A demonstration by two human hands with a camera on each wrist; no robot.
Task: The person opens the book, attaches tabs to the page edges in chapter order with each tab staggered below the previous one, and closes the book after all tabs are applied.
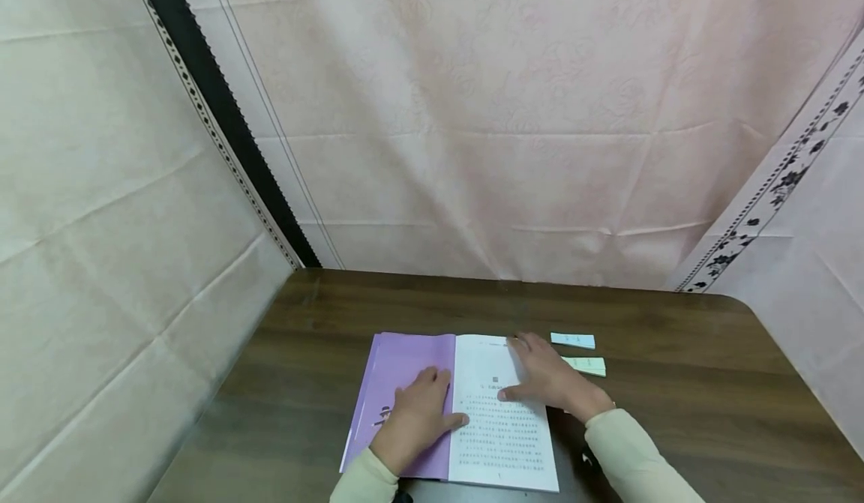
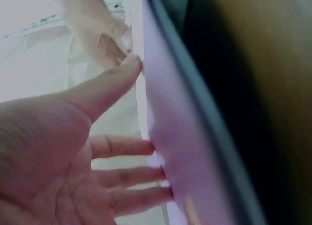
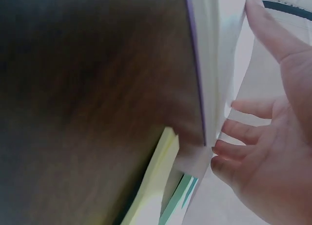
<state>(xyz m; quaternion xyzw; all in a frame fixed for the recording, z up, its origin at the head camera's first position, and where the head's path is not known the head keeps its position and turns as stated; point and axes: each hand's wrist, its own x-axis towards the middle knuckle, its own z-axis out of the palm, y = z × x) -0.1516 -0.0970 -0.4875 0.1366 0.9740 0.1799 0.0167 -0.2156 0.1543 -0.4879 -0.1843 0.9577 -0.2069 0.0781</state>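
An open book (image 1: 496, 432) lies on the brown wooden table (image 1: 675, 413) in the head view, purple inside cover on the left, a white printed page on the right. My left hand (image 1: 415, 413) lies flat on the purple cover (image 1: 398, 364) with fingers straight. My right hand (image 1: 550, 379) presses flat on the upper part of the white page. The left wrist view shows the left hand's fingers (image 2: 124, 174) touching the purple cover (image 2: 180, 152). In the right wrist view, the right hand's fingers (image 3: 239, 132) meet the book's white page edge (image 3: 214, 69).
Two small pads of sticky notes lie just right of the book: a blue-green one (image 1: 572, 340) and a pale yellow one (image 1: 587, 366), also seen in the right wrist view as the yellow pad (image 3: 153, 186). Cloth-covered walls close in the table on three sides.
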